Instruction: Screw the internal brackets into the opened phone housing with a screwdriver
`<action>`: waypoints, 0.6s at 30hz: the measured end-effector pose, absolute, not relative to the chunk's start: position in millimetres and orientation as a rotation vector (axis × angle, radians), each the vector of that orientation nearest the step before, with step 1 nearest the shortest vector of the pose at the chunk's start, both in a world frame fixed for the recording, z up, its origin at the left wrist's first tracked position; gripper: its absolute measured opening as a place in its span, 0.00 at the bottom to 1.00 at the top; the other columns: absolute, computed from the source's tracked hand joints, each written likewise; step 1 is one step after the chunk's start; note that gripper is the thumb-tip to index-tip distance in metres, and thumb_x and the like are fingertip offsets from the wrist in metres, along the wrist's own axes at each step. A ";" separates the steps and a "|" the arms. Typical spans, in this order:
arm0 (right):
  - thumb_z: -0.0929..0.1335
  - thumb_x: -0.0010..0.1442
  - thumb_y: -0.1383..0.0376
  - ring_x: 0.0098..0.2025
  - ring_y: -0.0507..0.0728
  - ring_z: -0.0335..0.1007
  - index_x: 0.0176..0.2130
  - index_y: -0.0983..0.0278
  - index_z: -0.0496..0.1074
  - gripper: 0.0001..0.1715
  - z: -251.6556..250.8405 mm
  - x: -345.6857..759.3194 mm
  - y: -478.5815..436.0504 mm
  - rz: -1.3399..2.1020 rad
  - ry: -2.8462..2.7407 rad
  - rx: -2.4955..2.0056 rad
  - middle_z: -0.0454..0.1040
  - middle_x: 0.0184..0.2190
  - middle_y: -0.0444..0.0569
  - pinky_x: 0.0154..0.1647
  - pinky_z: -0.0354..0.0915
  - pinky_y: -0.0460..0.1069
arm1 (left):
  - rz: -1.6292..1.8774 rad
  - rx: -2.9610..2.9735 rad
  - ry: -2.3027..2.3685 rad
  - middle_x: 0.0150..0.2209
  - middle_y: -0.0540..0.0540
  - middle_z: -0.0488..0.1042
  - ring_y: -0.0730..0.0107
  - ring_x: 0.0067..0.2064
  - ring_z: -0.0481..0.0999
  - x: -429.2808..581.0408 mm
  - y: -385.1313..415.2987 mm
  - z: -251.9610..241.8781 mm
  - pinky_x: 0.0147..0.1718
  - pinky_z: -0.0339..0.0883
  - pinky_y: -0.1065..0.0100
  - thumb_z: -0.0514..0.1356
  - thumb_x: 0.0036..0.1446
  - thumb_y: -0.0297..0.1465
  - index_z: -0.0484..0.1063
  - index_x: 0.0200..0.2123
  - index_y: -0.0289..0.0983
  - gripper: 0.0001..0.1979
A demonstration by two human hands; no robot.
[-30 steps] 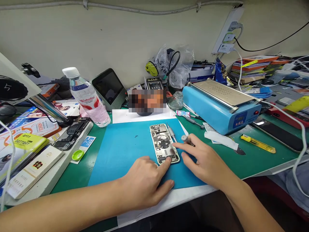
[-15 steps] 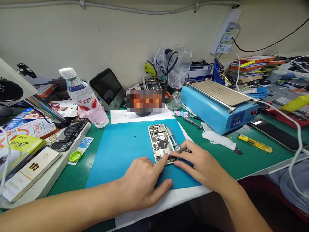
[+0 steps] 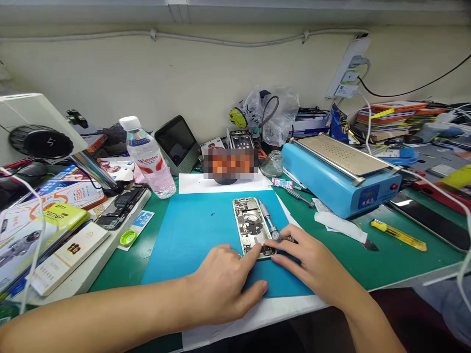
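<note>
You are bracing the opened phone (image 3: pixel 252 225) with your flat, empty left hand (image 3: pixel 225 284) while your right hand (image 3: pixel 309 262) is pinching a screwdriver (image 3: pixel 270 225) beside it, its internals exposed.

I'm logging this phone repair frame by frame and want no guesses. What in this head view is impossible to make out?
- Near end of the opened phone with bare circuitry: covered by the fingertips of the left hand and right hand.
- Tip of the grey metal screwdriver: hidden under the right hand's fingers.
- Object behind the blue mat: blurred out.
- Screws and small parts inside the phone: too small.
</note>
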State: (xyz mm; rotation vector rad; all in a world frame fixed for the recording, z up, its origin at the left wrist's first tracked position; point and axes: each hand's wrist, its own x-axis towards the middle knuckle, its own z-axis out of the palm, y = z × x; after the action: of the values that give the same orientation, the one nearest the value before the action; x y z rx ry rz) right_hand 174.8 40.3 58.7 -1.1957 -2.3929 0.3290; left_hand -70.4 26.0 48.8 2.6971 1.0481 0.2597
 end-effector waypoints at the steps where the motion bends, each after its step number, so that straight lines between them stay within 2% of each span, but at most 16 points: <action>1: 0.66 0.71 0.59 0.44 0.58 0.78 0.51 0.56 0.81 0.16 58.4 175.0 40.6 0.330 -2.393 -1.194 0.75 0.42 0.51 0.45 0.76 0.53 | 0.261 2.697 1.049 0.33 0.42 0.81 0.51 0.33 0.83 -70.4 25.9 49.0 0.36 0.74 0.53 0.51 0.71 0.44 0.56 0.68 0.30 0.31; 6: 0.66 0.71 0.58 0.44 0.58 0.78 0.51 0.54 0.80 0.15 57.3 176.4 41.4 0.345 -2.391 -1.209 0.75 0.43 0.51 0.45 0.77 0.52 | 0.283 2.695 1.069 0.35 0.40 0.82 0.50 0.34 0.83 -70.4 25.5 48.1 0.38 0.75 0.51 0.52 0.71 0.44 0.51 0.70 0.26 0.35; 13: 0.66 0.71 0.58 0.43 0.58 0.79 0.51 0.53 0.81 0.15 58.9 175.8 40.7 0.353 -2.376 -1.209 0.76 0.43 0.51 0.45 0.77 0.52 | 0.338 2.689 1.064 0.35 0.42 0.81 0.53 0.33 0.82 -71.0 25.8 46.8 0.38 0.74 0.55 0.53 0.70 0.44 0.56 0.66 0.32 0.30; 18: 0.66 0.70 0.58 0.43 0.58 0.79 0.51 0.53 0.81 0.15 59.4 174.5 41.0 0.348 -2.372 -1.206 0.76 0.43 0.50 0.45 0.77 0.52 | 0.381 2.680 1.051 0.32 0.44 0.80 0.53 0.31 0.81 -71.8 25.8 46.6 0.36 0.72 0.56 0.52 0.70 0.44 0.56 0.66 0.34 0.28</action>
State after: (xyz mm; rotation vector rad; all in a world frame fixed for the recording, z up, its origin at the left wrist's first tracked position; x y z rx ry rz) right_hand 174.5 41.0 59.4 -1.2057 -2.3724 0.3479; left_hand -71.8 25.8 46.6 2.6800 1.0506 0.3813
